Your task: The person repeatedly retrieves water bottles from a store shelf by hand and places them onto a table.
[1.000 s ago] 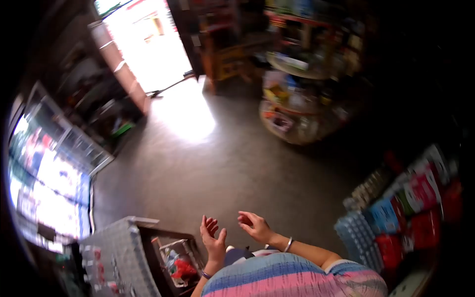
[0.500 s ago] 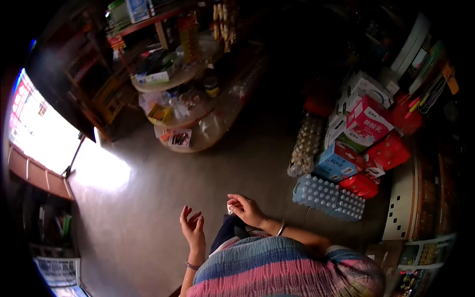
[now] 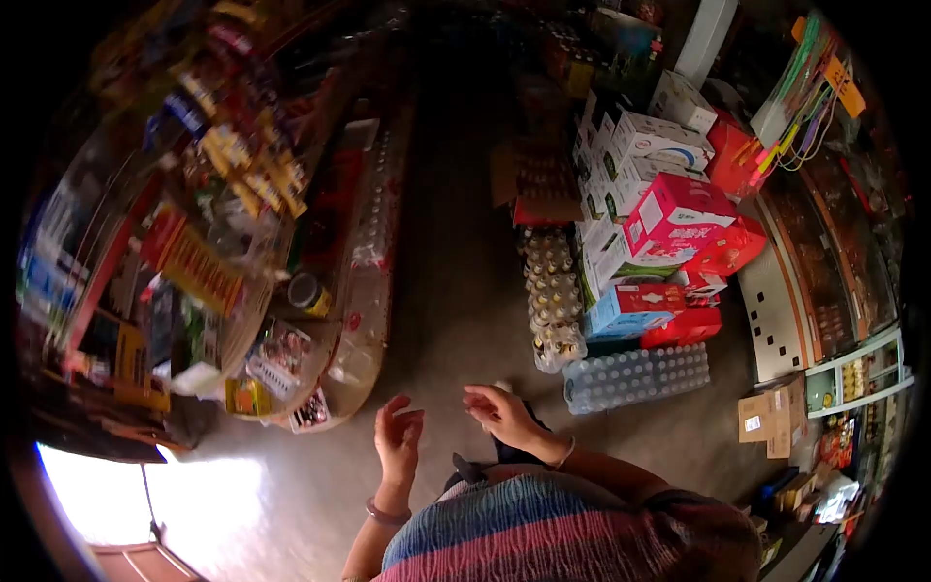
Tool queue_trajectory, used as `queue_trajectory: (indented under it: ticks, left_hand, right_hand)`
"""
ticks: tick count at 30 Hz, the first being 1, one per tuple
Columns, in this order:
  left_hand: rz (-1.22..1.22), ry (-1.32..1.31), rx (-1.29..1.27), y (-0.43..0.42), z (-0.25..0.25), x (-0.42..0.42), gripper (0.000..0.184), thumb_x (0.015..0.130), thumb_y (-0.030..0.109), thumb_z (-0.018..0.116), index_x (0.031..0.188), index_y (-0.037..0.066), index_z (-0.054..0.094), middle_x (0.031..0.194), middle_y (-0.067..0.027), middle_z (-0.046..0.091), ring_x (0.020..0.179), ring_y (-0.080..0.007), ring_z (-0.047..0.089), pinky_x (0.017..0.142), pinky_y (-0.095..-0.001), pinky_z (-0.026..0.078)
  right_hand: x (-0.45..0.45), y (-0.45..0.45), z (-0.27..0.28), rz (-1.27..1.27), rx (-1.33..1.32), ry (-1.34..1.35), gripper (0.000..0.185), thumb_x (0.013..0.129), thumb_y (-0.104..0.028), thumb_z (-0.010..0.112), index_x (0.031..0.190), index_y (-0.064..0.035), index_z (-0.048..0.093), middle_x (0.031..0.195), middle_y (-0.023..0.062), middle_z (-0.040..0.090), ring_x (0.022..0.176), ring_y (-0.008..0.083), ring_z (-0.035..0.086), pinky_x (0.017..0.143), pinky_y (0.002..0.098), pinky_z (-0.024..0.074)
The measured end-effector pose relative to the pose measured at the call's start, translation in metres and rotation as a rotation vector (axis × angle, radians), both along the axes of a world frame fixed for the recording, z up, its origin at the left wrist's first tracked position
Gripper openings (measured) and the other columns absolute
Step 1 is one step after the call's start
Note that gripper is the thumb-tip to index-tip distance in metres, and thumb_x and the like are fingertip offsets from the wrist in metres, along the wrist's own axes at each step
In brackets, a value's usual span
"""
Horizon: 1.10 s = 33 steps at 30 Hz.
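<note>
My left hand (image 3: pixel 398 441) is raised in front of my body, fingers loosely bent and apart, holding nothing. Level with it, my right hand (image 3: pixel 506 419) reaches inward from the right, its fingers also apart and nothing in them. A gap separates the two hands, and neither touches any goods. Nearest to the left hand is the rounded end of a low display shelf (image 3: pixel 361 393) with packets on it. To the right of the right hand lies a wrapped pack of bottles (image 3: pixel 635 378) on the floor.
Stacked cartons, among them a pink box (image 3: pixel 679 215) and a blue box (image 3: pixel 630 310), stand on the right beside wrapped bottles (image 3: pixel 555 291). A cardboard box (image 3: pixel 773 419) sits farther right. Between shelf and cartons, an aisle floor (image 3: pixel 451 291) runs into darkness.
My view has turned to the right: the bright doorway has shifted down at the left, and the display shelf and cartons have swung round. Both hands stay raised and apart.
</note>
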<state>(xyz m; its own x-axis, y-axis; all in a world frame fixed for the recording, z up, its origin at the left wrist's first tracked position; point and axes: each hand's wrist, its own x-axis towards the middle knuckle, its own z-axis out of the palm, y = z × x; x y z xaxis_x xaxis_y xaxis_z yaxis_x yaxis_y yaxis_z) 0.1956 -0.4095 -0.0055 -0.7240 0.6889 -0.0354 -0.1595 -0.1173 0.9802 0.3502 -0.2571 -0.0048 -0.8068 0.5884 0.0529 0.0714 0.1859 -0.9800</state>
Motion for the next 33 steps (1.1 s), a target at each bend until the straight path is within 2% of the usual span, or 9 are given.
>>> queue_trajectory:
  ticks: [6,11,15,18,19,22,23,29,33]
  left_hand:
    - [-0.053,-0.057,-0.082,0.152,0.008,-0.057,0.038,0.083,-0.003,0.061,0.119,0.002,0.051,0.109,-0.0080,0.061,0.091,-0.0136,0.061,0.077,-0.0246,0.048]
    - [-0.141,0.042,-0.270,0.262,0.029,-0.120,0.039,0.082,-0.005,0.063,0.119,0.002,0.053,0.113,-0.0082,0.058,0.091,-0.0147,0.061,0.079,-0.0259,0.049]
    - [-0.138,0.040,-0.252,0.352,0.056,-0.165,0.038,0.084,-0.001,0.062,0.120,0.002,0.052,0.108,-0.0077,0.059,0.092,-0.0144,0.061,0.082,-0.0259,0.049]
    - [-0.094,0.040,-0.177,0.401,0.044,-0.197,0.039,0.084,0.001,0.062,0.120,0.002,0.051,0.107,-0.0088,0.060,0.091,-0.0142,0.061,0.082,-0.0261,0.049]
    - [-0.093,0.004,-0.216,0.418,0.044,-0.207,0.037,0.083,0.001,0.062,0.119,0.001,0.051,0.103,-0.0087,0.061,0.090,-0.0139,0.061,0.081,-0.0262,0.049]
    - [-0.084,0.027,-0.263,0.467,0.022,-0.252,0.035,0.082,0.002,0.063,0.116,0.000,0.053,0.099,-0.0079,0.061,0.089,-0.0137,0.061,0.079,-0.0260,0.048]
    - [-0.092,0.002,-0.248,0.482,0.007,-0.273,0.033,0.081,0.002,0.064,0.113,0.000,0.055,0.099,-0.0071,0.060,0.091,-0.0137,0.059,0.078,-0.0262,0.048]
    - [-0.190,-0.164,-0.027,0.609,-0.050,-0.406,0.034,0.083,0.001,0.061,0.116,0.002,0.054,0.106,-0.0068,0.057,0.095,-0.0154,0.056,0.079,-0.0271,0.047]
    - [-0.199,0.030,-0.050,0.731,0.020,-0.450,0.035,0.085,-0.002,0.059,0.119,0.003,0.053,0.111,-0.0077,0.058,0.098,-0.0174,0.057,0.082,-0.0285,0.048]
  right_hand:
    - [-0.042,0.138,-0.041,-0.085,-0.025,0.030,0.034,0.088,-0.001,0.060,0.121,-0.0025,0.053,0.104,0.0083,0.063,0.093,0.0157,0.065,0.079,0.0277,0.0544]
    - [-0.101,0.270,-0.011,-0.145,0.140,0.025,0.034,0.089,-0.012,0.062,0.120,-0.0007,0.054,0.097,0.0120,0.066,0.087,0.0182,0.067,0.072,0.0295,0.0548]
    - [-0.150,0.366,0.018,-0.227,-0.011,0.034,0.032,0.089,-0.009,0.060,0.119,-0.0010,0.055,0.103,0.0133,0.066,0.087,0.0204,0.067,0.073,0.0311,0.0545]
    - [-0.187,0.411,0.015,-0.214,-0.032,0.078,0.032,0.089,-0.010,0.061,0.119,-0.0016,0.056,0.103,0.0136,0.066,0.088,0.0204,0.067,0.074,0.0305,0.0540]
    - [-0.200,0.423,0.016,-0.192,-0.037,0.026,0.027,0.090,-0.003,0.056,0.117,-0.0013,0.056,0.099,0.0100,0.065,0.090,0.0144,0.064,0.075,0.0261,0.0518]
    - [-0.244,0.463,0.013,-0.161,-0.159,0.062,0.030,0.089,-0.010,0.060,0.118,-0.0023,0.057,0.103,0.0130,0.066,0.092,0.0217,0.066,0.077,0.0311,0.0528]
    - [-0.261,0.484,0.012,-0.139,-0.022,0.024,0.031,0.089,-0.010,0.060,0.118,-0.0020,0.057,0.103,0.0133,0.066,0.094,0.0212,0.065,0.078,0.0313,0.0523]
    - [-0.359,0.600,0.019,-0.209,0.024,-0.047,0.030,0.089,-0.011,0.060,0.118,-0.0032,0.057,0.103,0.0134,0.065,0.093,0.0203,0.065,0.079,0.0323,0.0519]
    - [-0.407,0.683,0.037,-0.276,0.055,-0.094,0.030,0.089,-0.010,0.059,0.118,-0.0038,0.058,0.103,0.0112,0.065,0.093,0.0188,0.064,0.080,0.0311,0.0513]
